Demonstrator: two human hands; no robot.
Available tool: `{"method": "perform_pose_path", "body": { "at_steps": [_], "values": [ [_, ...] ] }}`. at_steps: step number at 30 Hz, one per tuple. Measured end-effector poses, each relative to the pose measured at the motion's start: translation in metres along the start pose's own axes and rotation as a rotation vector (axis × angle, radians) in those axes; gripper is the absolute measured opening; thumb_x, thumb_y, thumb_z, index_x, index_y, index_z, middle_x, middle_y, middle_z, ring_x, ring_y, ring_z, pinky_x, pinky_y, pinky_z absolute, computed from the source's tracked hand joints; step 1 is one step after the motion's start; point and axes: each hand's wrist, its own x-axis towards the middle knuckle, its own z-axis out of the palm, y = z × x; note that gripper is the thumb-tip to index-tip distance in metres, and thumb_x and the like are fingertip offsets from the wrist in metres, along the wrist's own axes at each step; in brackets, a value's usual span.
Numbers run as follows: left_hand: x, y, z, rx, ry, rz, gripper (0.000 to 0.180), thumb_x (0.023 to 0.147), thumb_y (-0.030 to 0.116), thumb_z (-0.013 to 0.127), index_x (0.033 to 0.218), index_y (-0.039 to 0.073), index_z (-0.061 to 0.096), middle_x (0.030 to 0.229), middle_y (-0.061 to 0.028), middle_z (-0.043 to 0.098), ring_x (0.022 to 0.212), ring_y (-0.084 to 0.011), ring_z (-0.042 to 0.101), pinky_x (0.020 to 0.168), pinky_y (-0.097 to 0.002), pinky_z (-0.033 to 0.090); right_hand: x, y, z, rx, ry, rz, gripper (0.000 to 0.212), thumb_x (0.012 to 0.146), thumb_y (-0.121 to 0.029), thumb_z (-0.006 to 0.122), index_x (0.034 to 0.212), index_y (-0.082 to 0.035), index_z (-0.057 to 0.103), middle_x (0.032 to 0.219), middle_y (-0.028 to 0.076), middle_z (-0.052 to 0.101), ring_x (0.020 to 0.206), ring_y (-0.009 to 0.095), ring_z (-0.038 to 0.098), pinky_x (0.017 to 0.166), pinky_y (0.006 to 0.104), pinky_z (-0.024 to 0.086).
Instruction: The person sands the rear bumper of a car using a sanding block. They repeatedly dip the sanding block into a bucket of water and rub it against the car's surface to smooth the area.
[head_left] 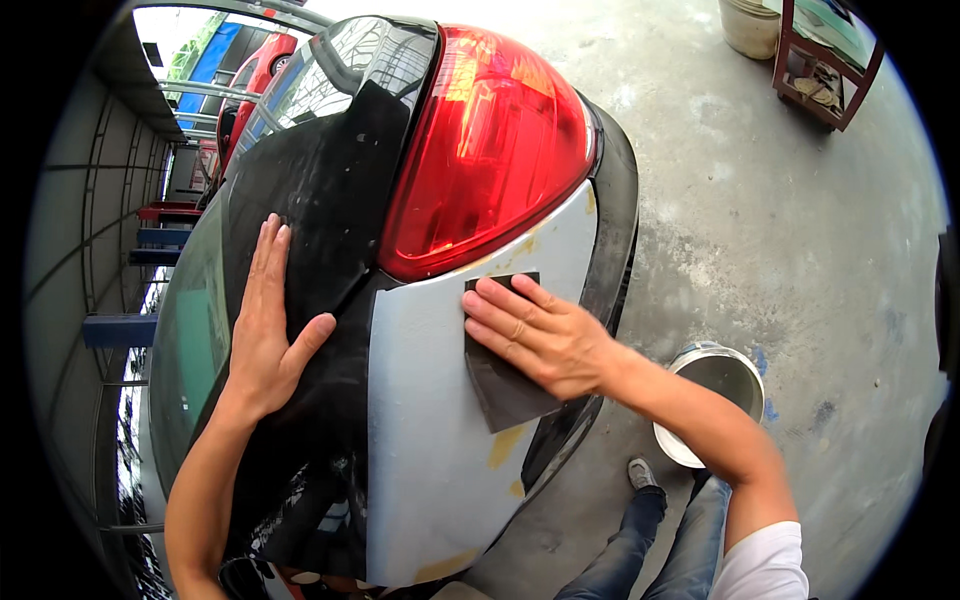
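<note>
My right hand (550, 345) lies with flat fingers over a dark sheet of sandpaper (508, 395), holding it against the light grey primed panel (425, 460) at a car's corner. Part of the sheet sticks out below the fingers. Yellowish patches (505, 447) show on the grey surface. Directly beyond it sits the red tail light (490, 150). My left hand (265, 335) rests palm down on the black bodywork (335, 190) to the left, fingers stretched and thumb apart, with nothing in it.
A white bucket (676, 446) stands on the concrete floor beside my legs, at the right. Farther off are a pale tub (748, 30) and a reddish-brown stand (838, 100) with things on its shelf. Another red car (262, 72) is at the far left, past the rear window (190, 330).
</note>
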Motion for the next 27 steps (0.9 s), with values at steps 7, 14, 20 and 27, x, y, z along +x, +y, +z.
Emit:
{"method": "perform_pose_path", "body": {
  "at_steps": [7,14,20,27],
  "values": [
    [0.005,-0.004,0.009,-0.039,-0.01,0.031,0.092,0.097,0.038,0.066,0.167,0.004,0.017,0.173,-0.0214,0.016,0.16,-0.0377,0.018,0.128,-0.0463,0.02,0.02,0.001,0.002,0.089,0.013,-0.024,0.062,0.096,-0.017,0.04,0.154,0.002,0.047,0.167,0.015,0.039,0.158,0.026,0.031,0.132,0.0445,0.016],
    [0.005,-0.005,0.003,-0.02,-0.005,0.043,0.091,0.097,0.037,0.065,0.167,0.003,0.017,0.173,-0.022,0.016,0.16,-0.039,0.019,0.129,-0.047,0.019,0.031,-0.058,0.017,0.166,0.134,0.248,0.062,0.095,-0.01,0.042,0.155,0.007,0.043,0.166,0.026,0.034,0.159,0.036,0.026,0.13,0.0505,0.016],
    [0.007,-0.005,0.011,-0.031,-0.005,0.062,0.09,0.097,0.037,0.063,0.167,0.003,0.017,0.173,-0.0219,0.016,0.16,-0.0388,0.019,0.129,-0.0468,0.018,0.011,-0.026,0.028,0.207,0.463,0.808,0.09,0.083,0.0,0.063,0.161,0.011,0.019,0.168,0.034,0.021,0.158,0.048,0.019,0.129,0.0545,0.018],
    [0.003,-0.009,0.004,-0.008,0.009,0.063,0.089,0.098,0.039,0.062,0.167,0.003,0.017,0.173,-0.0215,0.017,0.16,-0.0386,0.02,0.129,-0.0464,0.019,0.031,-0.071,0.028,0.231,0.345,0.683,0.078,0.09,-0.002,0.051,0.162,0.009,0.023,0.17,0.029,0.02,0.159,0.043,0.019,0.128,0.0542,0.02]
  ]
}}
